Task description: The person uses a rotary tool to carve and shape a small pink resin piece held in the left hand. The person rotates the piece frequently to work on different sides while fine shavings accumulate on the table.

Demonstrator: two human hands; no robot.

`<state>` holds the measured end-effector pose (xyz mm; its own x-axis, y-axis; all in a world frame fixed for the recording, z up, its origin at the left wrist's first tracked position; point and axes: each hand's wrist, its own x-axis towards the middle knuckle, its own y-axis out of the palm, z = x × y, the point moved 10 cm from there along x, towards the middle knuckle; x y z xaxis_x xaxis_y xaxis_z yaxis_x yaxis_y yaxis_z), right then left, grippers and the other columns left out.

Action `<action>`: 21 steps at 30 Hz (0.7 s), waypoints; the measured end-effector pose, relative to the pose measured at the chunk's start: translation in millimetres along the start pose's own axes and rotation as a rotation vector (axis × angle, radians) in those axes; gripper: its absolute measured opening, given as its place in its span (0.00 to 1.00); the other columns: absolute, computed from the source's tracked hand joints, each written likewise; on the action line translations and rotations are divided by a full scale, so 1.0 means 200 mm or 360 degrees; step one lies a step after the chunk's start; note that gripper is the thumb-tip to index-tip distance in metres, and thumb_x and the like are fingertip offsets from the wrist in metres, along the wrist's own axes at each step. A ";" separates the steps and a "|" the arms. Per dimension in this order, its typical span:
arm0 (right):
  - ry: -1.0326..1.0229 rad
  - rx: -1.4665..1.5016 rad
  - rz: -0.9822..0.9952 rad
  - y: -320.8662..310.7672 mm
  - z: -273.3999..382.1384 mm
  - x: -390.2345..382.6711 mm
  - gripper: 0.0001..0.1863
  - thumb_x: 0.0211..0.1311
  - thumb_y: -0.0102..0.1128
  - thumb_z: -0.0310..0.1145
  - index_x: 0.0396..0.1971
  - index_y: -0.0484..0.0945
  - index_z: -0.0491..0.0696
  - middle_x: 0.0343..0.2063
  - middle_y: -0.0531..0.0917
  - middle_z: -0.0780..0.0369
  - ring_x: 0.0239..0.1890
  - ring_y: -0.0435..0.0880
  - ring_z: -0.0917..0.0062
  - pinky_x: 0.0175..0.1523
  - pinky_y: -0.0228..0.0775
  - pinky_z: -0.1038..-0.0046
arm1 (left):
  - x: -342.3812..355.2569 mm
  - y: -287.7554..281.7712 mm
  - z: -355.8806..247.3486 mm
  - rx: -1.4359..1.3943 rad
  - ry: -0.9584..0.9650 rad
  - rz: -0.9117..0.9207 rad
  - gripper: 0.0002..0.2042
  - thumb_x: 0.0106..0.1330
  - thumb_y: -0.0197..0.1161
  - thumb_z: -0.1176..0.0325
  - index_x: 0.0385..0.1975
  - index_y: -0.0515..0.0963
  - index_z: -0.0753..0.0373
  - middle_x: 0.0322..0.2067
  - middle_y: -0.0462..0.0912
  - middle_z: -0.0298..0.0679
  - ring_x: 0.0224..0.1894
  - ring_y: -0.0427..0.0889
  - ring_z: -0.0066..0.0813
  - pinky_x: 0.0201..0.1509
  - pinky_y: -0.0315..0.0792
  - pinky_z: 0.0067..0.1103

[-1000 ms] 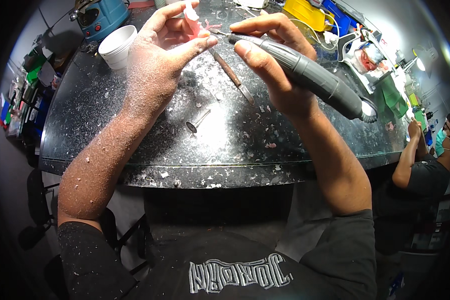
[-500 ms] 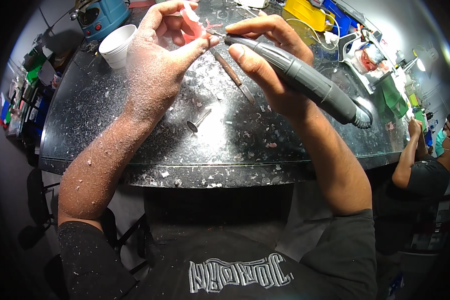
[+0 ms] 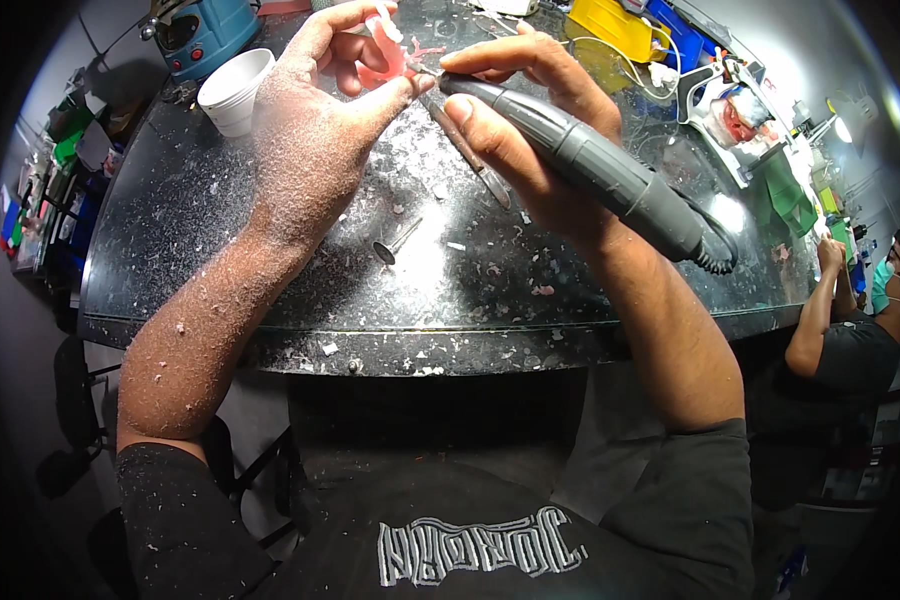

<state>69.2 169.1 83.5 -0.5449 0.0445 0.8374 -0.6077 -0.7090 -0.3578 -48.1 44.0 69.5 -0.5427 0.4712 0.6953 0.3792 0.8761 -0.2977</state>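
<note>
Shifted slightly left, with its rear end lower, the grinder [image 3: 595, 150] slants across the upper right of the frame; the right hand [image 3: 538, 178] grips it, fingers wrapped. At top centre the left hand's [image 3: 320, 115] fingers pinch a pink piece [image 3: 392, 58]; whether the bit [image 3: 426, 70] touches it cannot be told.

Left hand [image 3: 315, 130]: 1 pink piece [image 3: 394, 58] held. Right hand [image 3: 558, 195]: 1 dark handpiece [image 3: 615, 165] held. Between hands: 1 knife [image 3: 459, 144]; nearer the body, 1 disc-headed metal tool [image 3: 385, 254]. Left of left hand: 1 white tub [image 3: 232, 115]. Beyond right hand: 1 yellow bin [image 3: 610, 30].
</note>
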 end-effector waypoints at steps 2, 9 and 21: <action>-0.0017 -0.0025 -0.0018 -0.01 0.01 0.01 0.14 0.56 0.74 0.37 0.41 0.86 0.50 0.37 0.87 0.61 0.42 0.85 0.71 0.57 0.74 0.65 | 0.00 0.00 0.01 -0.0087 -0.0055 -0.0011 0.26 0.63 0.72 0.75 0.62 0.73 0.63 0.52 0.82 0.41 0.53 0.82 0.27 0.63 0.74 0.24; -0.0046 -0.0019 -0.0056 -0.01 0.02 0.00 0.14 0.55 0.74 0.36 0.42 0.86 0.50 0.36 0.88 0.63 0.41 0.85 0.72 0.58 0.73 0.66 | 0.00 0.00 0.05 -0.0048 -0.0135 0.0038 0.25 0.64 0.71 0.75 0.61 0.73 0.65 0.47 0.84 0.40 0.52 0.83 0.25 0.62 0.75 0.22; 0.0062 0.0144 -0.0208 -0.08 -0.03 0.00 0.15 0.66 0.68 0.27 0.50 0.80 0.42 0.41 0.86 0.60 0.44 0.85 0.81 0.52 0.76 0.79 | 0.00 0.08 0.09 -0.0318 -0.0302 0.0162 0.30 0.65 0.74 0.68 0.67 0.72 0.63 0.48 0.85 0.40 0.54 0.83 0.26 0.64 0.74 0.24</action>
<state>75.6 184.0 86.5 -0.4874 0.1667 0.8571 -0.6216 -0.7556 -0.2065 -56.1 59.1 52.1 -0.6176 0.5827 0.5283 0.5688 0.7948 -0.2117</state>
